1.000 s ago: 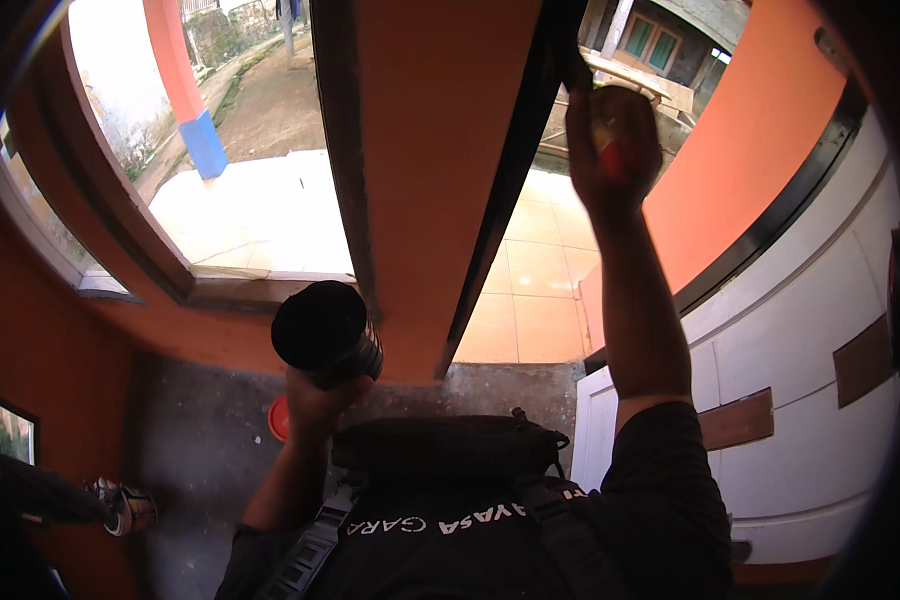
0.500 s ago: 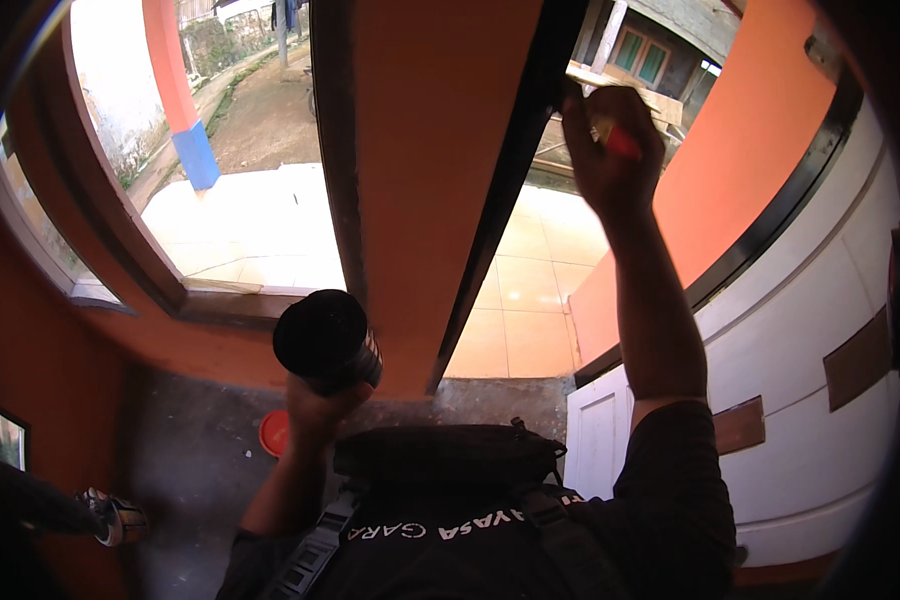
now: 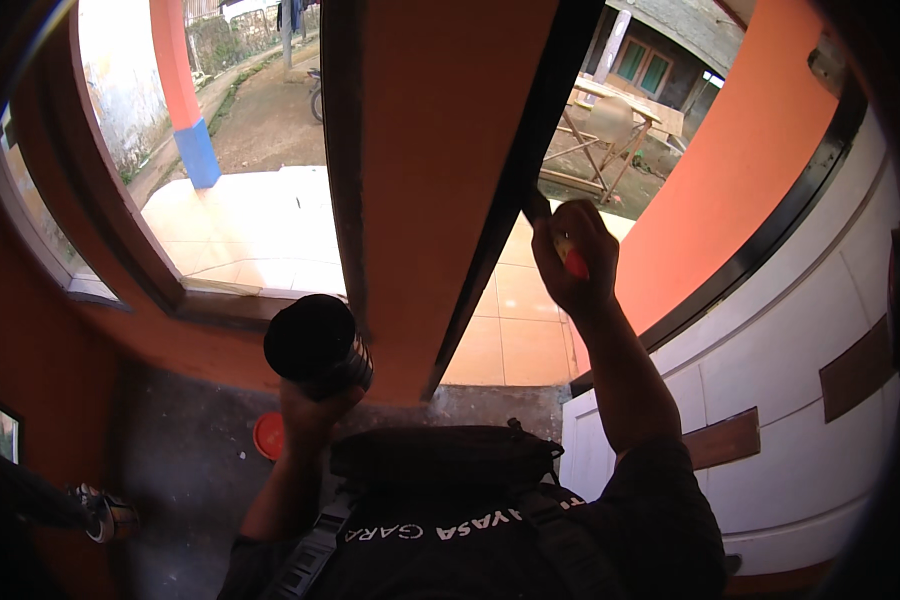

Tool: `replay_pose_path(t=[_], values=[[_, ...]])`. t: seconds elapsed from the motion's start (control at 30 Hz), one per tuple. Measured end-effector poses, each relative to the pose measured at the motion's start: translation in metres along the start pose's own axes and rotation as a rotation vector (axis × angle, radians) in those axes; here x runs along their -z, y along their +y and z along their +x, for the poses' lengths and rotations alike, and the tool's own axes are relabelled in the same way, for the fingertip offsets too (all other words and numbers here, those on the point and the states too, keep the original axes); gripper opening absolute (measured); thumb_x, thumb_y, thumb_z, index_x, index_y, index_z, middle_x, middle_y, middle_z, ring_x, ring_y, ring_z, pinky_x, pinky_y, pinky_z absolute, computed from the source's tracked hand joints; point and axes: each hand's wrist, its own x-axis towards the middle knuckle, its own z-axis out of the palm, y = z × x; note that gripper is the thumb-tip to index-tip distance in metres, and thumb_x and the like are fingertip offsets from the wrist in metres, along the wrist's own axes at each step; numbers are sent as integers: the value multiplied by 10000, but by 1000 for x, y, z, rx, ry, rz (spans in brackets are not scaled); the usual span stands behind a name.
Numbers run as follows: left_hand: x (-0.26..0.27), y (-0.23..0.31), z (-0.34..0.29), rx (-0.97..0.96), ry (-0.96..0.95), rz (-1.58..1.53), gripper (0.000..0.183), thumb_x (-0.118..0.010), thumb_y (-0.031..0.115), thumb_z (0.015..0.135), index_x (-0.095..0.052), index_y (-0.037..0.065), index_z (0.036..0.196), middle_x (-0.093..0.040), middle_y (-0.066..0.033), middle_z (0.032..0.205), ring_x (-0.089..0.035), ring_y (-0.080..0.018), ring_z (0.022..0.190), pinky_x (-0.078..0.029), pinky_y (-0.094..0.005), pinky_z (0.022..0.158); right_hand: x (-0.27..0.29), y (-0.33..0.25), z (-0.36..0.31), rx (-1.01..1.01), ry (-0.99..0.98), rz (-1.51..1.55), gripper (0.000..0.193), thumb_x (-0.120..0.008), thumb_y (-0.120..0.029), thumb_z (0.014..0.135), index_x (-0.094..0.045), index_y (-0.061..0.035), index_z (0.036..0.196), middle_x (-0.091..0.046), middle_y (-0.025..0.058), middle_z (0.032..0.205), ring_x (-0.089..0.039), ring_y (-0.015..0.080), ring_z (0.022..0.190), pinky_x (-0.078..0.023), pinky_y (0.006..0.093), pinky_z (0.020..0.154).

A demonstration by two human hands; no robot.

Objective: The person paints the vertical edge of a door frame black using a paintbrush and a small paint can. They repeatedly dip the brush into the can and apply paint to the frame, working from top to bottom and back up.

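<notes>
Black paint coats the upright door frame (image 3: 510, 210) beside the orange wall strip (image 3: 410, 200). Against that frame my right hand (image 3: 582, 255) is closed round a paintbrush (image 3: 574, 260), whose handle shows red and yellow; its dark bristle end meets the frame. Lower on the left, my left hand (image 3: 315, 410) grips a dark paint can (image 3: 320, 345) from below and the side. The can's inside looks black, and how full it is cannot be made out.
A white door (image 3: 770, 400) with brown panels stands at right. To the left is a window opening (image 3: 245, 220) with a dark frame. A red lid (image 3: 270, 436) lies on the grey floor (image 3: 190, 450). Someone's shoe (image 3: 110, 513) shows at lower left. Outside stands a wooden trestle (image 3: 600, 140).
My right hand has come down along the door frame with the brush, ending lower and slightly left. The left hand and can have shifted only a little.
</notes>
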Motion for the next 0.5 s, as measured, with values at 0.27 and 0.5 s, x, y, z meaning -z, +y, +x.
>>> replay_pose_path(t=[0.27, 0.5], values=[[-8, 13, -2, -9, 72, 21, 651, -856, -17, 694, -563, -59, 1274, -651, -102, 1102, -652, -206, 981, -545, -371, 864, 10, 12, 79, 91, 152, -40, 184, -736, 15, 864, -568, -23, 799, -576, 97, 748, -576, 218, 688, -464, 325, 642], [-4, 12, -5, 9, 57, 11, 633, -854, -20, 694, -567, -65, 1256, -640, -101, 1074, -641, -204, 961, -540, -363, 832, 27, 9, 160, 426, 430, -173, 173, -782, -36, 829, -609, -45, 832, -614, 80, 790, -618, 227, 722, -509, 321, 685]])
